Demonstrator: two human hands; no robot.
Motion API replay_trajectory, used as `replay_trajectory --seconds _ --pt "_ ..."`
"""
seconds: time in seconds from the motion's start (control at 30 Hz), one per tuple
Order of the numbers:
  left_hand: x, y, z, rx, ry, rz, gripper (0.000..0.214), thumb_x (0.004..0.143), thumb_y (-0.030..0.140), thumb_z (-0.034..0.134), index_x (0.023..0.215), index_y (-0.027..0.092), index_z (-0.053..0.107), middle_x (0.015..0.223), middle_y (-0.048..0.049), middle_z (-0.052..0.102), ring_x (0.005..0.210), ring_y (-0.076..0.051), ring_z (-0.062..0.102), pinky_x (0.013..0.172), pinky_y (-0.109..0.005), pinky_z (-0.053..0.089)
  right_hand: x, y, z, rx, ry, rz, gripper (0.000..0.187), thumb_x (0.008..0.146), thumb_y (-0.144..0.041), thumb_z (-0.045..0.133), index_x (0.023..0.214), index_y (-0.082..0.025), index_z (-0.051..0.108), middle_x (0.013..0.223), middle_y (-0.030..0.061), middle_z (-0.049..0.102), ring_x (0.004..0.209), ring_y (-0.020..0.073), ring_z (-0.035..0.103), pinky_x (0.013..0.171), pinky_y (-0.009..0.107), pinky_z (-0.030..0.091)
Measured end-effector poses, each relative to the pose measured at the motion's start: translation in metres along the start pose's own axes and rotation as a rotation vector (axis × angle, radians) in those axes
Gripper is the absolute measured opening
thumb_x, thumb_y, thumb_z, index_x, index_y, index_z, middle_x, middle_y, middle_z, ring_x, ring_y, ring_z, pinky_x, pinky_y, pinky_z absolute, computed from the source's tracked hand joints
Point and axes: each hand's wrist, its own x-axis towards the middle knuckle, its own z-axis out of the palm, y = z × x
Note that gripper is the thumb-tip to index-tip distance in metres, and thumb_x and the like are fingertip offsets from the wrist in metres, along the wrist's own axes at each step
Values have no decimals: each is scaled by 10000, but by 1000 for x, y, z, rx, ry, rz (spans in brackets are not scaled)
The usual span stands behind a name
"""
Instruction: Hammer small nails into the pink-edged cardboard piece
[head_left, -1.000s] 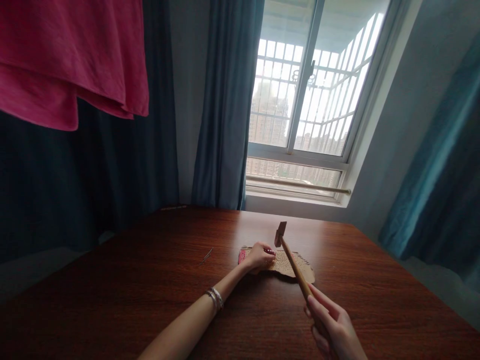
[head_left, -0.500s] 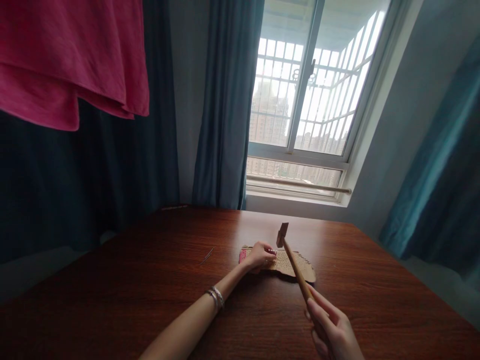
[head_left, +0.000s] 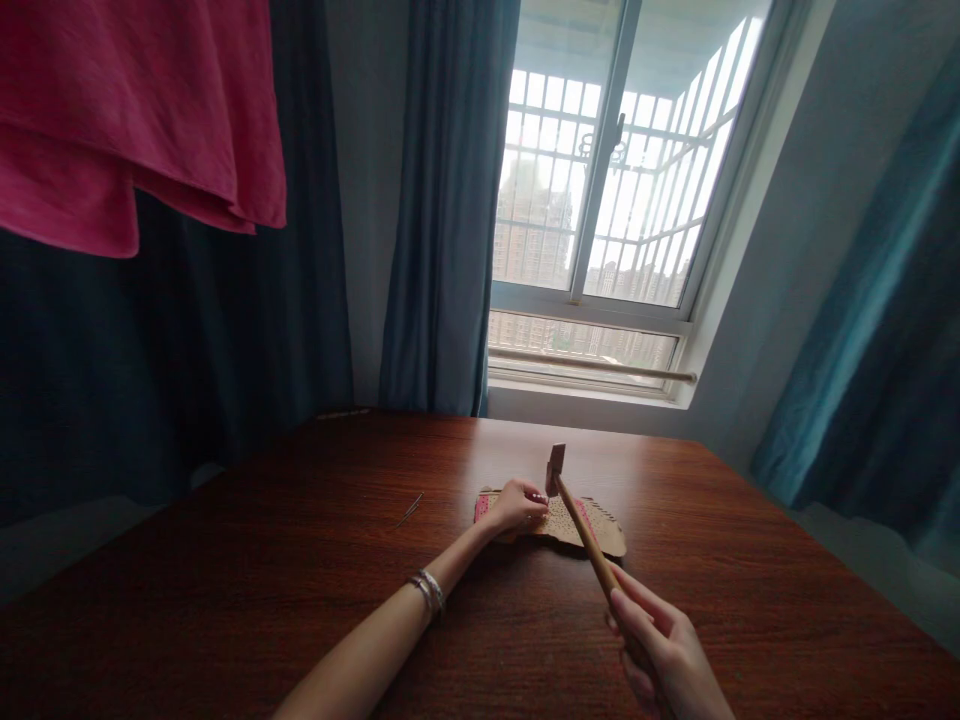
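Note:
My right hand (head_left: 664, 640) is wrapped round the wooden handle of a hammer (head_left: 586, 535). The hammer's head is up, just to the right of my left fingers. My left hand (head_left: 519, 505) rests over a torn-edged piece of cardboard (head_left: 609, 538) dotted with many small holes. Its thumb and fingers are pinched together above the cardboard's middle; whatever they hold is too small to make out. Pink patches show at the cardboard's left end and right of the middle, where the hammer partly covers it.
Thin metal pieces (head_left: 409, 508) lie on the dark wooden table (head_left: 315, 590), left of the cardboard. A pink cloth (head_left: 142, 130) hangs at upper left. Behind the table are blue curtains (head_left: 442, 220) and a window (head_left: 592, 200) with a rail low across it.
The hammer's head has dropped slightly closer to my left fingers. My left hand stays pinched over the cardboard. The whole view has shifted a little.

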Motion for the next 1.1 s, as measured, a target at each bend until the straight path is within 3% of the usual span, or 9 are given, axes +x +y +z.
replay_trajectory --seconds 0.47,1.1 --pt "-2 1 0 0 6 -32 198 597 266 633 677 93 688 577 3 596 545 -97 494 484 -179 314 -1 0 5 18 5 -21 709 608 -485 728 1202 -146 542 570 -43 525 267 -11 306 247 125 197" --pt "-1 2 -2 10 -5 -24 199 597 271 651 691 100 692 659 -20 644 638 -126 558 546 -188 373 -4 -1 11 10 -41 -11 698 602 -486 732 1187 -149 554 540 -57 494 253 -7 303 242 132 195"
